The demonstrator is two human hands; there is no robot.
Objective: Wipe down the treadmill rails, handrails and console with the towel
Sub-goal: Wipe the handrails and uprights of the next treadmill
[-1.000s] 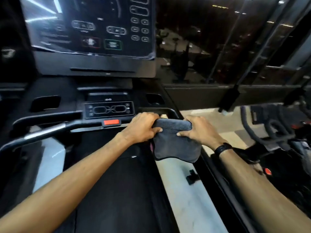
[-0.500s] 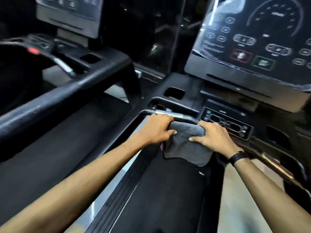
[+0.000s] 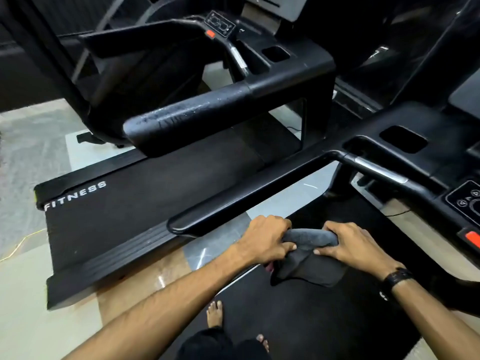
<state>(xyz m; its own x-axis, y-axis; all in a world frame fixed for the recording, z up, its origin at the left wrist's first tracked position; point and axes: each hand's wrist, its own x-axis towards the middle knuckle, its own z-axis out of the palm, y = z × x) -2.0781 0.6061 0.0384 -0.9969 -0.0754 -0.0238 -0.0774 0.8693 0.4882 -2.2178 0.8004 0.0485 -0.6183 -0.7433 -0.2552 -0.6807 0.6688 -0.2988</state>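
Note:
A dark grey towel point(image 3: 309, 266) hangs bunched between my two hands above the black treadmill belt point(image 3: 298, 320). My left hand point(image 3: 265, 239) grips its left end and my right hand point(image 3: 350, 245) grips its right end; a black band sits on the right wrist. The left black handrail point(image 3: 249, 196) of this treadmill runs diagonally just above and left of my left hand, its rounded end close to my knuckles. The front bar with a chrome grip point(image 3: 379, 168) and a small button panel point(image 3: 467, 202) lie at the right.
A second treadmill with a belt marked FITNESS point(image 3: 117, 211) stands to the left, its thick scuffed handrail point(image 3: 187, 118) reaching toward me. Tiled floor point(image 3: 31, 307) shows at the lower left. My bare feet point(image 3: 215, 314) stand on the belt below my arms.
The view has swung left and down, away from the console screen. My hands, still holding the towel, have come off the front bar and now sit lower, near the end of the left handrail.

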